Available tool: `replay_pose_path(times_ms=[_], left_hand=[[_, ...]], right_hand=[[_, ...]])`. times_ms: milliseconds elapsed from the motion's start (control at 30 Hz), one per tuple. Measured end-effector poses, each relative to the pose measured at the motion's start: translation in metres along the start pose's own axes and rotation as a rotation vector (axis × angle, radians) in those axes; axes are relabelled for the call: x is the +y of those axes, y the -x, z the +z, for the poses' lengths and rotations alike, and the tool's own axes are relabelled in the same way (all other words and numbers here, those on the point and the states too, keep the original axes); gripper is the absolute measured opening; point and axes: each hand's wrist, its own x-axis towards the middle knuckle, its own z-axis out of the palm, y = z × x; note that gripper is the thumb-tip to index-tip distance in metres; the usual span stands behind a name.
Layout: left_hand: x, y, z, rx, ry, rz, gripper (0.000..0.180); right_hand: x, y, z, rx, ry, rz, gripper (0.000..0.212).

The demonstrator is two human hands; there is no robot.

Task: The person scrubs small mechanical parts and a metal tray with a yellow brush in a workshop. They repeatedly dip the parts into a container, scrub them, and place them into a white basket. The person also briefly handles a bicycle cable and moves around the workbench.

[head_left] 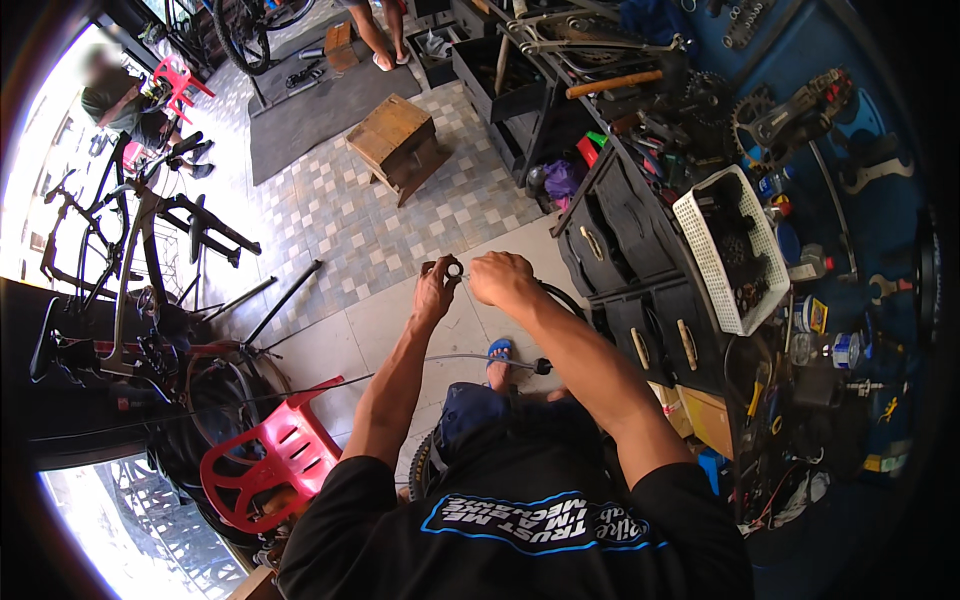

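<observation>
My left hand (434, 292): thumb and fingers pinching a small ring (455, 265).
My right hand (504, 277): fingers curled together just right of the ring; I cannot tell whether anything sits between my fingertips.
Small ring: held up ahead of me, between my two hands, its hole showing.
Below my hands: a thin grey cable (470, 356) crossing between my forearms, near a blue sandal (500, 346).
Near left: a red plastic chair (318, 437).
Farther left: bicycle frames (140, 260).
Far ahead: a wooden stool (390, 133) on the tiles, just beside a dark mat (290, 135).
Right: a black drawer cabinet (630, 225), with a white plastic basket (705, 262) beside it.
</observation>
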Motion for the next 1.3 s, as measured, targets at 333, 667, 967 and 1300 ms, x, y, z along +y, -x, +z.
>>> replay_pose_path(times_ms=[333,667,967,1300], left_hand=[[-0.05,-0.009,-0.002,0.188,1.621,-0.871,0.03],[-0.028,-0.022,0.015,0.206,1.63,-0.848,0.038],[-0.028,-0.02,0.02,0.193,1.693,-0.892,0.035],[-0.027,-0.011,0.014,0.175,1.609,-0.905,0.035]], right_hand=[[0.019,0.025,-0.008,-0.007,-0.237,0.023,0.037],[-0.005,0.018,-0.002,-0.043,-0.161,-0.008,0.033],[-0.013,-0.005,0.021,0.075,-0.037,-0.01,0.022],[-0.018,-0.003,0.021,0.091,-0.087,-0.031,0.02]])
